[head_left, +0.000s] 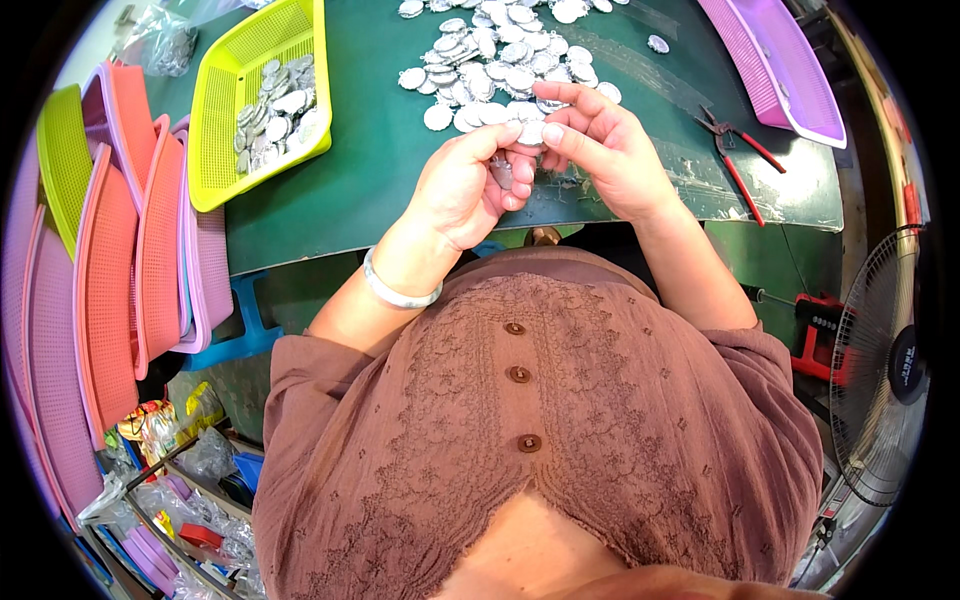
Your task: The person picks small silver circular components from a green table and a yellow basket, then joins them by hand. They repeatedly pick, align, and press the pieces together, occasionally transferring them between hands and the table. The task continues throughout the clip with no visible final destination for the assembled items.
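Note:
Just over the near edge of a green table (370, 190), my two hands meet at a small silver metal disc (531, 133) with a scalloped edge. My left hand (450, 192) pinches its left side between thumb and finger. A second silver disc (502, 173) shows among that hand's curled lower fingers. From the other side, the thumb and forefinger of my right hand (612, 150) close on the same disc. Right behind the hands spreads a loose heap of similar silver discs (490, 75).
A yellow-green basket (215, 110) holding more discs stands at the left. Red-handled pliers (730, 150) lie at the right, near a purple basket (765, 75). Colourful baskets (105, 290) are stacked beside the table's left end. A fan (870, 370) stands at the lower right.

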Demonstrator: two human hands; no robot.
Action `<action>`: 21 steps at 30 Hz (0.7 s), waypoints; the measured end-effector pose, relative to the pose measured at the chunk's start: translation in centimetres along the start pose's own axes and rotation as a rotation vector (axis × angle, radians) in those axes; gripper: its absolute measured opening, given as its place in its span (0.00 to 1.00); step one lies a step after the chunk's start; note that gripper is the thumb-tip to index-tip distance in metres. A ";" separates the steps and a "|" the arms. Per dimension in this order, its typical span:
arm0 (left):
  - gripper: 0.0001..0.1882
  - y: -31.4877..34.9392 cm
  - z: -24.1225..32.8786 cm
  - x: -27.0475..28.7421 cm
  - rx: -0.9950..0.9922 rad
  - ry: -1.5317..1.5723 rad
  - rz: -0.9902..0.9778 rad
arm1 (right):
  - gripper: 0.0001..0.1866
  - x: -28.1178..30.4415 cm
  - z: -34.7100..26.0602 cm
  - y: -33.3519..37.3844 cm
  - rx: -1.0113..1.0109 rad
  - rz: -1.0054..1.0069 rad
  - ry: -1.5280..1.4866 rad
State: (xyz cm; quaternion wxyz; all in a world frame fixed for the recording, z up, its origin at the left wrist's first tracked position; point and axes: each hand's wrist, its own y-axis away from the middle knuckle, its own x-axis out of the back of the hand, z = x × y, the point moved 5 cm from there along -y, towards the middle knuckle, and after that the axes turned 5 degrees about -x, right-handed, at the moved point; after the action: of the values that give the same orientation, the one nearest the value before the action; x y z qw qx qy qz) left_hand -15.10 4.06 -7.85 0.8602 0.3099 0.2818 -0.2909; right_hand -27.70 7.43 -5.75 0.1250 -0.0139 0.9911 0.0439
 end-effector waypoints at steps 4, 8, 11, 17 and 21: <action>0.11 0.0 0.0 -0.1 0.002 0.010 -0.008 | 0.21 0.1 0.3 -0.1 -0.004 0.009 -0.064; 0.11 0.0 0.0 -0.1 -0.005 -0.010 -0.002 | 0.22 0.2 0.4 0.0 -0.022 0.006 -0.091; 0.12 0.0 0.0 -0.1 -0.008 -0.014 -0.007 | 0.22 0.2 0.5 0.0 -0.027 0.009 -0.100; 0.12 0.0 0.0 0.0 -0.004 -0.030 -0.013 | 0.21 0.4 0.7 -0.1 -0.020 0.018 -0.111; 0.12 -0.1 -0.1 0.1 -0.020 -0.083 -0.003 | 0.20 0.5 0.6 -0.1 0.001 0.034 -0.103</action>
State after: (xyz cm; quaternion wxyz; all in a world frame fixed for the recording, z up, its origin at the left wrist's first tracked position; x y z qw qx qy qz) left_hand -15.14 4.08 -7.97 0.8736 0.2888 0.2493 -0.3020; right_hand -28.03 7.40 -6.43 0.1751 0.0052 0.9835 0.0460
